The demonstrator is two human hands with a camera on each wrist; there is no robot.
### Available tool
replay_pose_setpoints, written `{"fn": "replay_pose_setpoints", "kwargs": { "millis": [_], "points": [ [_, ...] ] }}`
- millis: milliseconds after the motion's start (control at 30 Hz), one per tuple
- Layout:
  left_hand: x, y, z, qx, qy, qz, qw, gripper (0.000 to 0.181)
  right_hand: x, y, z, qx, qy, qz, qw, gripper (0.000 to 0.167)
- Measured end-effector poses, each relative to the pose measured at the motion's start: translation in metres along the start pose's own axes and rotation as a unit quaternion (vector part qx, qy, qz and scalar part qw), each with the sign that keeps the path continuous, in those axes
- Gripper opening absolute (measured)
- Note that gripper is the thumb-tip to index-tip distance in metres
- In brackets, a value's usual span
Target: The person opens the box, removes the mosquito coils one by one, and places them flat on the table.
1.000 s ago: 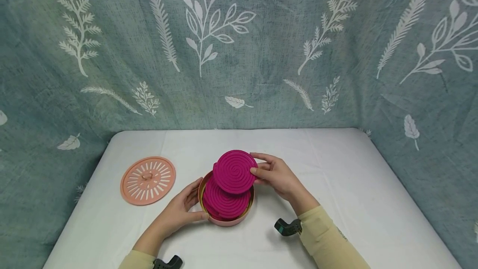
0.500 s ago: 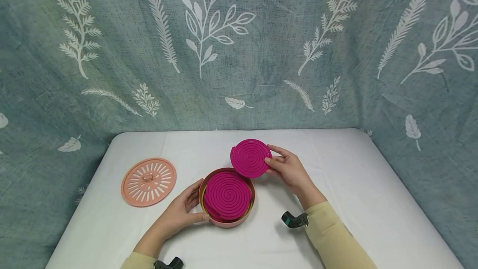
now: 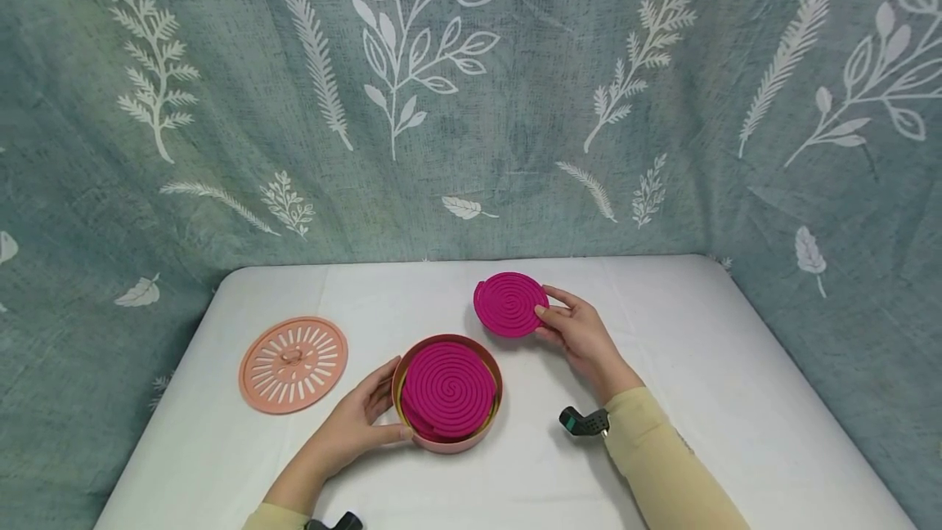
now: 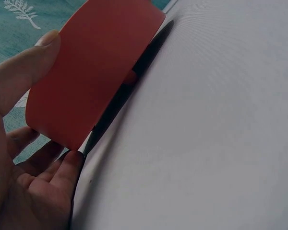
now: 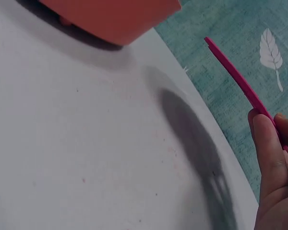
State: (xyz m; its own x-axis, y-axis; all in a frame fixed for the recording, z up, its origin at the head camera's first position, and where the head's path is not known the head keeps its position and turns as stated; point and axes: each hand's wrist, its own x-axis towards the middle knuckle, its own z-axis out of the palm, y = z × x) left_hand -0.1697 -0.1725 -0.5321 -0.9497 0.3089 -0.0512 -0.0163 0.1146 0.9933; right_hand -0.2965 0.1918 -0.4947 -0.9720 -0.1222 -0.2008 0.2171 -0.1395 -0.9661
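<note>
A magenta spiral disc [image 3: 509, 304] is pinched at its right edge by my right hand [image 3: 581, 342], up behind the round box. The right wrist view shows the thin disc [image 5: 237, 79] edge-on above the table, between thumb and fingers [image 5: 269, 148]. My left hand [image 3: 353, 428] grips the left side of the round pink box [image 3: 450, 446], thumb at the front and fingers behind. More magenta spiral discs [image 3: 449, 389] lie inside the box. In the left wrist view the box's side wall [image 4: 91, 72] rests between thumb and fingers.
A round orange slotted lid [image 3: 293, 365] with a small loop handle lies on the white table [image 3: 221, 448], left of the box. Behind the table's far edge hangs a green leaf-patterned cloth [image 3: 530, 121].
My right hand has lifted the upper magenta disc off the box, moving it to the right and back. My left hand stays on the box, and the discs inside now show fully.
</note>
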Motion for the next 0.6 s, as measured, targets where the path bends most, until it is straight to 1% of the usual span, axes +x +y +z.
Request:
{"fn": "replay_pose_setpoints", "kwargs": {
  "millis": [133,367,600],
  "points": [
    [0.000,-0.001,0.000,-0.006,-0.002,0.005,1.0000,0.107,0.006,0.002,-0.004,-0.014,0.019,0.017,0.9996,0.058],
    [-0.001,-0.003,0.000,-0.009,-0.002,0.004,0.9999,0.107,0.016,0.005,-0.009,-0.036,0.038,0.038,0.9979,0.060],
    [0.000,-0.001,0.000,-0.013,-0.006,0.009,0.9999,0.107,0.024,0.010,-0.015,-0.048,0.047,0.044,0.9968,0.061]
  ]
}}
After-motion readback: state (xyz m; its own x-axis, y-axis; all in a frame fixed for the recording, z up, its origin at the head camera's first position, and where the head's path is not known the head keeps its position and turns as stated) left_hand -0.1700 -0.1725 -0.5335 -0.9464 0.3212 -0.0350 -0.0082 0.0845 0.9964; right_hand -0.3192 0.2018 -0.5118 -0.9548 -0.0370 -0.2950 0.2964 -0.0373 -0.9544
